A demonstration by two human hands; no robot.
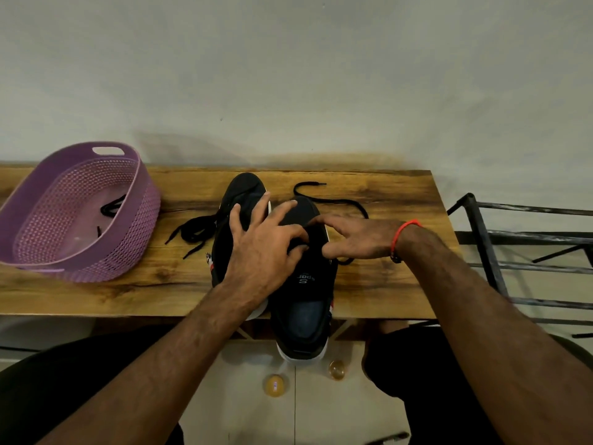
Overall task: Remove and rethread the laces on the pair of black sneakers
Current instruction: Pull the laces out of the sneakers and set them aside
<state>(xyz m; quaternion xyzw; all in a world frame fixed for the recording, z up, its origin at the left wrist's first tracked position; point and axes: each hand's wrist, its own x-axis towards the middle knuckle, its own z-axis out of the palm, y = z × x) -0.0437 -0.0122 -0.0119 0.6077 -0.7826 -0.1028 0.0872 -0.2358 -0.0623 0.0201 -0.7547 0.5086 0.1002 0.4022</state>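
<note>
Purple plastic basket sits at the left of the frame on the wooden table, tilted a bit, and it's got a black lace lying loose in the bottom. That's all I can make out inside it.

Both arms come up from the bottom of the frame and meet at the centre. Left hand is spread palm-down over both sneakers, index and middle fingers stretched toward the toes, while its lower fingers curl in at the eyelet area of the right sneaker. It looks like they're pinching something dark there, but honestly I can't tell for sure. Right hand, with a red thread band on the wrist, reaches in from the right, index finger pointing left across the same shoe, the other fingers bent under at the same spot. Can't tell what it's got either.

Right sneaker lies centre frame directly under both hands, heel hanging off the near table edge. Left sneaker sits just beside it, mostly covered by the left hand. One loose lace trails on the table left of the shoes, another curls off to the upper right of them.
</note>
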